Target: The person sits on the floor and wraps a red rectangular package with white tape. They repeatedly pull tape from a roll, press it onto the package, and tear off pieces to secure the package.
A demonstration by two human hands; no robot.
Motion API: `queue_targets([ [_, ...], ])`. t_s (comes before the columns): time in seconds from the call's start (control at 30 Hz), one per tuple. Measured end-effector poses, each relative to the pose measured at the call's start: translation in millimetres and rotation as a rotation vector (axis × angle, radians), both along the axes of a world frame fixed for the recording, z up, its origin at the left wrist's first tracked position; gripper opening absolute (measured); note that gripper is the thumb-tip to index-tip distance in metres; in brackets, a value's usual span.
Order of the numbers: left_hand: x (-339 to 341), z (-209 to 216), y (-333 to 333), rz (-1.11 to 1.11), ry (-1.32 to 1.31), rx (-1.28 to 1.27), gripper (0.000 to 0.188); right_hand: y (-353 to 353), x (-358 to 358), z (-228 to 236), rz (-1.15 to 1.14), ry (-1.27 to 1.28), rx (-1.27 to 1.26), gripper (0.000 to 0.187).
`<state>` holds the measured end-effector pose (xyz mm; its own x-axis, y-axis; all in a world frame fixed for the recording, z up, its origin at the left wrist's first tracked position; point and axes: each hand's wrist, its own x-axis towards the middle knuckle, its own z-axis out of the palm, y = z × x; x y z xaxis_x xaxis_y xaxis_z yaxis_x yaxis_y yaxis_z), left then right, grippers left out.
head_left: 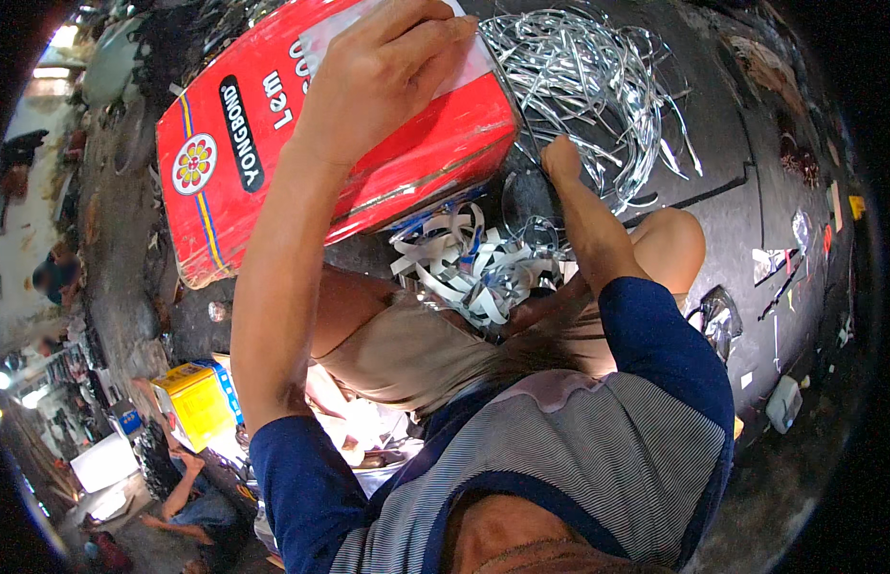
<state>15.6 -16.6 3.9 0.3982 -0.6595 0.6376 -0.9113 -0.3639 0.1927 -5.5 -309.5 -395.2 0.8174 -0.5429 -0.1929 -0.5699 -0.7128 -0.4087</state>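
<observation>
My left hand is over the top of a large red cardboard box, fingertips pinched together near the edge of a white sheet lying on it. From those fingertips a thin dark strip curves down past the box's right edge to my right hand, which is closed around its lower end. Beyond my right hand spreads a tangled heap of shiny silver strips. Between the box and my crossed legs lies a pile of curled white and silver strips.
A yellow box stands to the left, and another person sits at the lower left. Scraps and a crumpled dark plastic bag lie on the dark floor at right, with a pale plastic container farther out.
</observation>
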Motion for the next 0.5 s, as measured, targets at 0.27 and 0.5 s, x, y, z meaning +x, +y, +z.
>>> queue_targets([
  [0.27, -7.0, 2.9, -1.1, 0.181, -0.233, 0.12, 0.043, -32.1, -13.1, -2.0, -0.146, 0.088, -0.012, 0.025],
  [0.5, -8.1, 0.1, -3.0, 0.118, -0.033, 0.089, 0.041, -78.2, -11.4, 2.8, -0.173, -0.116, -0.058, 0.019],
])
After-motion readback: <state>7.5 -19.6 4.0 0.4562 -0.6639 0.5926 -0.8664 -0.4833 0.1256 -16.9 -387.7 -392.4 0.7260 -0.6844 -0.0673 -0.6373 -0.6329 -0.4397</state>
